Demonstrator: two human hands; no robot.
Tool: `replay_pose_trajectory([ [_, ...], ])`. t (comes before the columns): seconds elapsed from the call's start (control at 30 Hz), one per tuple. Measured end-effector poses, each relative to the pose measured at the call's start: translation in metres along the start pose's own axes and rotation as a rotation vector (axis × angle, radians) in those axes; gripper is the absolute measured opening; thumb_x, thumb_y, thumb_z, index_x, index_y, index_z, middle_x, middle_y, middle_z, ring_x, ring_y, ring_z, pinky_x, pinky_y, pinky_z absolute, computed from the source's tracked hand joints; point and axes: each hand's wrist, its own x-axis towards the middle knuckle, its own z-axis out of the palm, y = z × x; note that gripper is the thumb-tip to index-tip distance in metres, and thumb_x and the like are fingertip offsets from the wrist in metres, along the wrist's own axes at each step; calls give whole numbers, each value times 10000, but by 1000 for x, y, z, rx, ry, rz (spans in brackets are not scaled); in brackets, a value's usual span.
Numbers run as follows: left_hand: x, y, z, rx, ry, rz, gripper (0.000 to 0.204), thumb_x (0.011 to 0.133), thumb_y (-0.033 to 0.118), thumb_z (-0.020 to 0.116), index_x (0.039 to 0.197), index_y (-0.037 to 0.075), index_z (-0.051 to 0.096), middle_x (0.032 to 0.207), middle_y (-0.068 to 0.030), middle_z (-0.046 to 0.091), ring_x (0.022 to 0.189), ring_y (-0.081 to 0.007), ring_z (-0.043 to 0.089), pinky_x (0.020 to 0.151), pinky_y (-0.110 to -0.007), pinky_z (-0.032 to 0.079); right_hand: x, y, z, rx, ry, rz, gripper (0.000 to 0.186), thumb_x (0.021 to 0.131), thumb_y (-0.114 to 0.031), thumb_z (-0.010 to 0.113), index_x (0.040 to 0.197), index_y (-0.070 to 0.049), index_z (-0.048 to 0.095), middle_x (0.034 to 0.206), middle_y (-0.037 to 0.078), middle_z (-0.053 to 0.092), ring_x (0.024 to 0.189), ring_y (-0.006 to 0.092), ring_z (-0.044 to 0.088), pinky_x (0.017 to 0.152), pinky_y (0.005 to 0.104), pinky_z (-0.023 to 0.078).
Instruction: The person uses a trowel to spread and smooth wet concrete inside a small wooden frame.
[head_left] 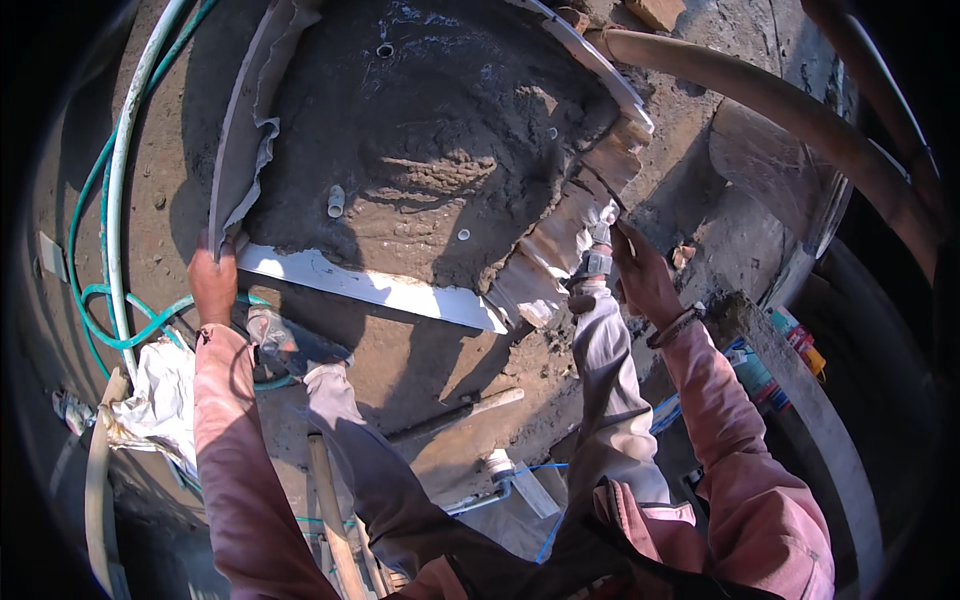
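Observation:
Wet grey concrete [430, 120] fills a shallow form in front of me, its surface smooth in places and ridged near the middle. A short pipe end [336, 202] sticks up from it. My left hand [212, 285] is closed round the near end of the left side board [238, 130], which has a ragged sheet along its inner edge. At the opposite corner my right hand [645, 272] grips the near end of the right side board, beside a crumpled sheet [545, 255]; its fingertips are partly hidden. A white front strip [370, 287] runs between the two corners.
My left shoe [290, 340] and strapped right foot [593, 263] stand by the front corners. Green hose [90, 230] and a pale pipe [122, 180] lie at left, near a white sack [160, 400]. A thick curved pipe [740, 75] crosses the far right. Wooden poles [335, 510] lie below.

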Motion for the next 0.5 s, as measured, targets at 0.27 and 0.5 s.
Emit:
replay_pose_trajectory([
  [0.27,-2,-2,3,2,0,11,299,884,203,601,1110,8,614,935,-294,646,904,-497,604,766,-520,472,0,15,22,90,20,-92,435,982,-210,541,1394,-76,495,866,71,661,560,127,564,540,311,491],
  [0.5,2,6,3,59,0,10,307,880,202,606,1112,1,616,919,-290,649,901,-498,607,772,-521,475,23,39,30,-26,-51,-247,458,973,-147,521,1414,-45,452,947,103,670,625,158,627,605,336,517],
])
